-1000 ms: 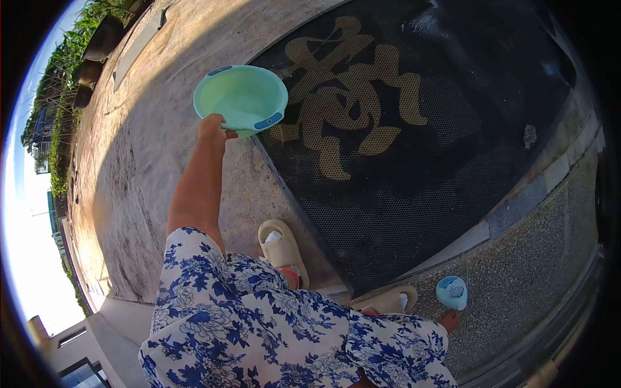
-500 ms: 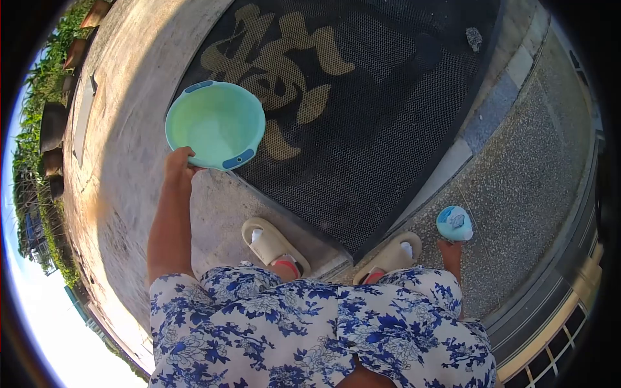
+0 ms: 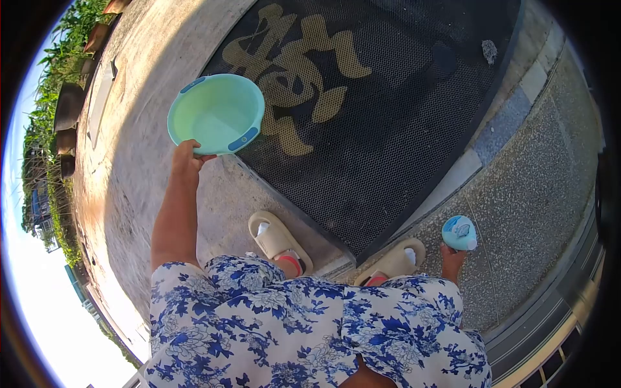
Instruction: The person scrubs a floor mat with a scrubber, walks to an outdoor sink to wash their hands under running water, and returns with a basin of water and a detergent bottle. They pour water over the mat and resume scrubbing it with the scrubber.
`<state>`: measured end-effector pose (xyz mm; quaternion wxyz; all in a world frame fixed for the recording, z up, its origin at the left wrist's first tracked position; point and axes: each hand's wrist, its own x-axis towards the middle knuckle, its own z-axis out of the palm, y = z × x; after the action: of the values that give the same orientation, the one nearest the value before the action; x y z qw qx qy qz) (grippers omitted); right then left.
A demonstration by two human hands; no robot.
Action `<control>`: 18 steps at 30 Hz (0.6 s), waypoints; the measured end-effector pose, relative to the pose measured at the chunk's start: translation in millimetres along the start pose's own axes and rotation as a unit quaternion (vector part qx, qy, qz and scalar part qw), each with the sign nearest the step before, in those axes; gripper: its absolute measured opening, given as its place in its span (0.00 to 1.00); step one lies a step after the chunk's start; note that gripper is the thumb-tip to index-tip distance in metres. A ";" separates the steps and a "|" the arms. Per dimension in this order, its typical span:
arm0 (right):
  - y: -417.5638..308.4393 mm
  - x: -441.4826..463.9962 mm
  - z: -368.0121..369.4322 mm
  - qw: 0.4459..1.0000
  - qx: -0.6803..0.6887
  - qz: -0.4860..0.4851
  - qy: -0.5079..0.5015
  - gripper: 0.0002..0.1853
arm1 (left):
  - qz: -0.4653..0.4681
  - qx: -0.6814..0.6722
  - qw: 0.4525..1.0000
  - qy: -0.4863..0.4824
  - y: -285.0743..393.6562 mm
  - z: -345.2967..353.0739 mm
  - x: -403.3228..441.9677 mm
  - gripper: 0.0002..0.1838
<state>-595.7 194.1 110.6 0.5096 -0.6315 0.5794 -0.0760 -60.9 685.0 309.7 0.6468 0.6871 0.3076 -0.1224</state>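
Note:
My left hand (image 3: 187, 157) is closed on the near rim of a mint-green plastic basin (image 3: 217, 113) with blue grip patches. The basin is tilted so its inside faces me, and nothing shows in it. It hangs over the edge of the dark mat. Off to the right, my right hand (image 3: 453, 257) is wrapped around a light-blue bottle (image 3: 458, 233) with a white tip, seen from above. Its label and lower part are hidden. The fingers under it show only in part.
A black mesh mat (image 3: 362, 174) with a large gold character covers the ground ahead. A grey clump (image 3: 490, 52) lies on its far right. Beige slippers (image 3: 275, 236) are on my feet by its corner. Plant pots (image 3: 68, 107) line the left; speckled paving (image 3: 517, 194) runs right.
The view has turned slightly, so the mat and ground sit further right. The basin has risen a little in the view and its tilt differs somewhat. Both hands keep their holds.

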 end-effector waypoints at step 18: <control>-62.3 -10.8 24.9 0.989 0.016 0.028 0.147 0.30 | -0.076 -0.097 0.987 0.105 -101.6 -117.2 -72.8 0.20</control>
<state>-541.3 204.8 149.9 0.4305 -0.5890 0.6642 -0.1634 -203.7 776.2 283.8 0.6632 0.6048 0.4355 -0.0683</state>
